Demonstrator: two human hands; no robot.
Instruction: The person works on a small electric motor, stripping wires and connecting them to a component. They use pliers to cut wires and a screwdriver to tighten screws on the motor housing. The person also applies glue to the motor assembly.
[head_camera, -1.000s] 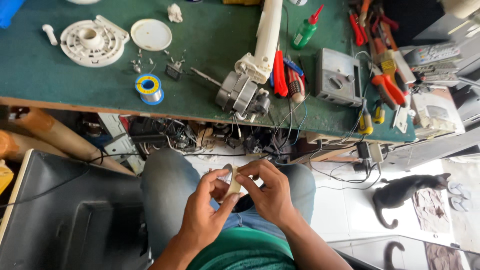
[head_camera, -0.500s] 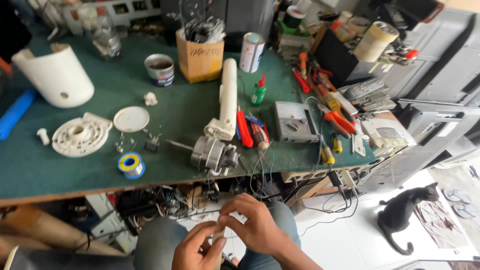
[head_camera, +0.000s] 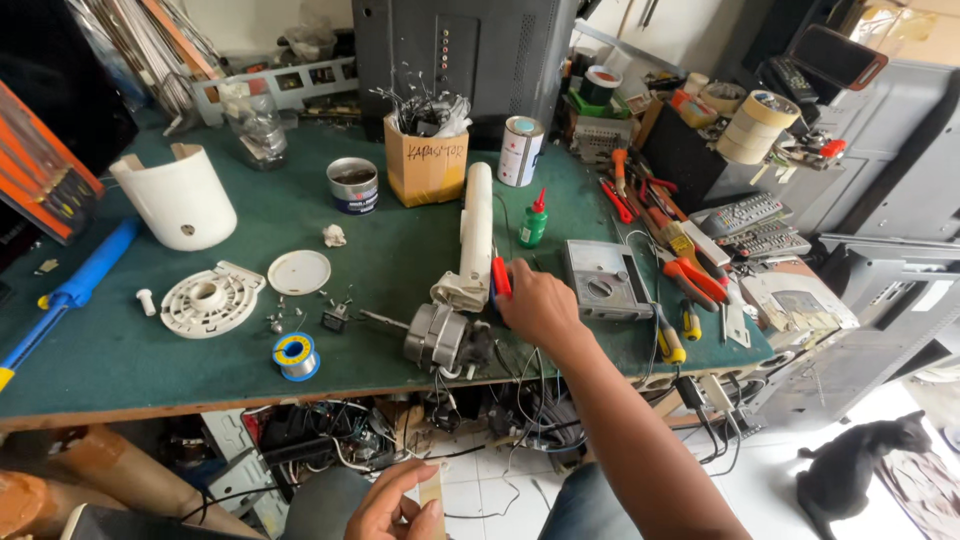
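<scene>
My right hand (head_camera: 535, 305) is stretched out over the green bench top (head_camera: 90, 350), arm running up from the bottom right, knuckles up and fingers curled down onto a red-handled tool (head_camera: 501, 277) lying just beside the white plastic column (head_camera: 474, 235). I've got the fingers on the red handle, but whether they're fully wrapped around it I can't tell from up here. My left hand (head_camera: 395, 505) hangs low near my lap, below the bench edge, thumb and fingers pinched on a small pale strip (head_camera: 432, 488) standing upright between them. Right next to my right hand sits the little motor (head_camera: 437, 338) with its shaft sticking out to the left, touching the bottom end of the white column. As for containers: there's a tan cardboard box (head_camera: 425, 165) at the back stuffed with what looks like dark metal bits and clips, a small open tin (head_camera: 352, 184) left of it with something dark inside, and a tall white can (head_camera: 520, 150) on its right with the lid on. A small green bottle (head_camera: 533, 222) with a red nozzle stands just past the column. Further left there's a white round cover (head_camera: 182, 200) standing on end, and a solder spool (head_camera: 296, 355) near the front edge.
</scene>
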